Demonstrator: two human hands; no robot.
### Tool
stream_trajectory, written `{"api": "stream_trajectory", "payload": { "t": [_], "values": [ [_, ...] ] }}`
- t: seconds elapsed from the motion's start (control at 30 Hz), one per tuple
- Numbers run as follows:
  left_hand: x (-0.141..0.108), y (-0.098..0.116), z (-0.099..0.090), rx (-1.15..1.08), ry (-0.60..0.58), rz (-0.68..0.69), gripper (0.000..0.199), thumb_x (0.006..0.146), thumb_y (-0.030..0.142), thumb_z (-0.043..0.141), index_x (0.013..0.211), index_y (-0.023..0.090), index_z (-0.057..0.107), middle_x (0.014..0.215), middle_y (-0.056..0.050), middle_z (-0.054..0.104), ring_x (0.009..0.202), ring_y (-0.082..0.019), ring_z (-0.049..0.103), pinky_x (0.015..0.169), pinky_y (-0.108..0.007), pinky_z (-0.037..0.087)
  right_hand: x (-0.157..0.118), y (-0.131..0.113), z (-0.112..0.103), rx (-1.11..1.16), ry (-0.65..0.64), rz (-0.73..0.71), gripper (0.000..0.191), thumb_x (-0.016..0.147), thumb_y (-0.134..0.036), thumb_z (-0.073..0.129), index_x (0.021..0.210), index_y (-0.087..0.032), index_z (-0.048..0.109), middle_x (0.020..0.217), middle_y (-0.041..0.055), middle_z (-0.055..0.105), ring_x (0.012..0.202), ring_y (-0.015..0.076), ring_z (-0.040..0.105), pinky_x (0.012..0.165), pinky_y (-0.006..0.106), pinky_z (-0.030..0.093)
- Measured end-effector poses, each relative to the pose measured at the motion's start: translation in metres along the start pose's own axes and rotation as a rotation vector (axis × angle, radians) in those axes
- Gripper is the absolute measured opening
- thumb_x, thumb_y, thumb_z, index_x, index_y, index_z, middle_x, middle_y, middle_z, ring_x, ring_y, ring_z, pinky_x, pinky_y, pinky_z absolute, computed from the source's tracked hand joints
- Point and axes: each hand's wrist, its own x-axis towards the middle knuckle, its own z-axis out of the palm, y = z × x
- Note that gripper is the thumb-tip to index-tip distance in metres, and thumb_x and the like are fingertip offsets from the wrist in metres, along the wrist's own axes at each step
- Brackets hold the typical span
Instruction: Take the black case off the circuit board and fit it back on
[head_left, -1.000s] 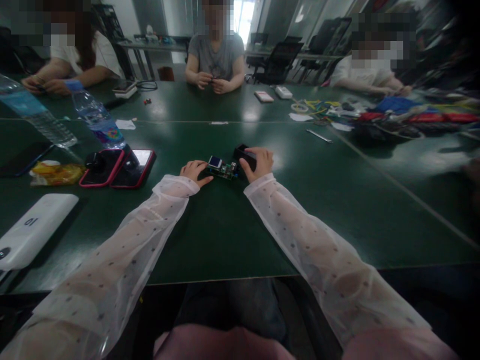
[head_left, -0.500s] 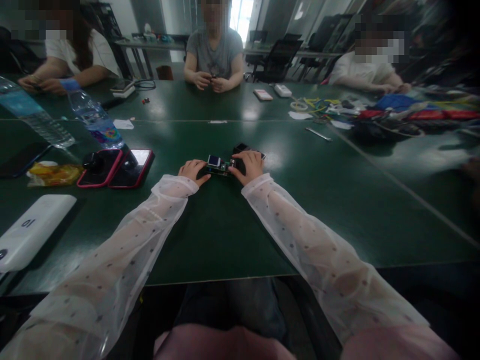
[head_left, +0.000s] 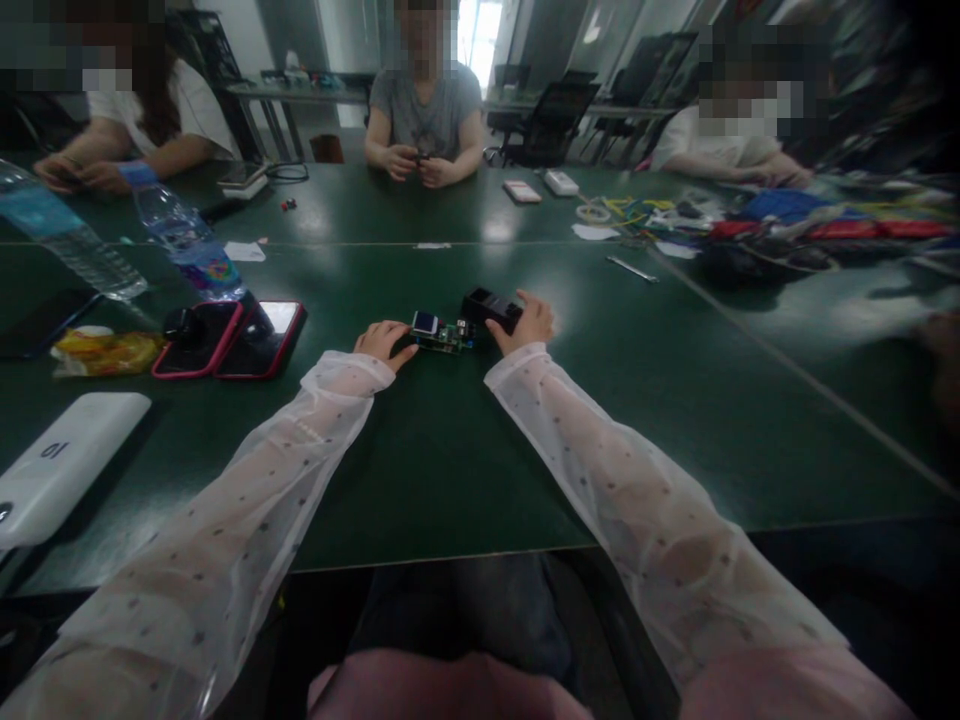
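A small green circuit board [head_left: 448, 337] with a little square screen lies on the dark green table in front of me. My left hand [head_left: 381, 343] is closed around the board's left end, thumb at the near side and fingers along the far side. Just behind and to the right of the board sits a black rectangular case [head_left: 487, 305] with an opening on top. My right hand [head_left: 529, 324] grips the case's right end between thumb and fingers. The board's left end is partly hidden by my left fingers.
Two pink-edged phones [head_left: 259, 340], a yellow packet [head_left: 105, 350], water bottles [head_left: 184, 240] and a white power bank [head_left: 71, 465] are at the left. A wrench [head_left: 631, 269] and tangled cables [head_left: 637, 212] lie at the right. Three people sit across the table.
My right hand has left the circuit board's right end and shifted right onto the black case. More of the board and case now shows. My left hand stays at the board's left end.
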Motion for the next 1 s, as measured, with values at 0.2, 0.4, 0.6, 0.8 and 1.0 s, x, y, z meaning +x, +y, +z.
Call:
{"api": "stream_trajectory", "payload": {
  "t": [0.2,0.4,0.6,0.8,1.0],
  "values": [
    [0.002,-0.002,0.001,-0.007,-0.003,0.004,0.044,0.094,0.043,0.043,0.130,0.020,0.056,0.137,-0.012,0.053,0.127,-0.033,0.046,0.102,-0.053,0.042,0.013,0.022,0.012,0.073,-0.019,-0.025,0.061,0.072,-0.034,0.070,0.126,-0.017,0.046,0.123,0.0169,0.053,0.117,0.0323,0.050,0.102,0.051,0.039],
    [0.003,-0.002,0.001,-0.001,0.008,0.002,0.042,0.093,0.041,0.043,0.128,0.022,0.056,0.135,-0.011,0.055,0.124,-0.031,0.048,0.100,-0.051,0.044,0.018,0.034,0.022,0.108,-0.041,-0.080,0.064,0.065,-0.033,0.075,0.121,-0.015,0.050,0.119,0.0175,0.058,0.111,0.0333,0.056,0.099,0.054,0.042],
    [0.003,-0.001,0.000,-0.004,-0.006,0.003,0.042,0.094,0.041,0.043,0.128,0.021,0.056,0.136,-0.011,0.054,0.125,-0.032,0.047,0.101,-0.051,0.043,0.005,0.008,0.005,0.267,0.045,-0.183,0.059,0.079,-0.037,0.063,0.131,-0.018,0.042,0.126,0.0162,0.056,0.116,0.0309,0.056,0.093,0.050,0.048],
    [0.003,-0.003,0.003,-0.003,0.022,0.002,0.042,0.093,0.042,0.045,0.129,0.022,0.056,0.135,-0.010,0.055,0.126,-0.030,0.047,0.102,-0.049,0.043,-0.017,-0.030,-0.010,0.340,-0.029,-0.365,0.062,0.081,-0.041,0.063,0.135,-0.022,0.039,0.133,0.0153,0.052,0.121,0.0318,0.053,0.097,0.052,0.047],
    [0.001,-0.001,0.002,0.004,0.017,-0.011,0.042,0.092,0.040,0.047,0.126,0.018,0.057,0.134,-0.013,0.055,0.127,-0.032,0.047,0.103,-0.049,0.043,-0.026,-0.036,-0.003,0.315,-0.133,-0.476,0.059,0.080,-0.037,0.064,0.133,-0.020,0.042,0.126,0.0148,0.056,0.118,0.0307,0.054,0.099,0.052,0.046]
  ]
}}
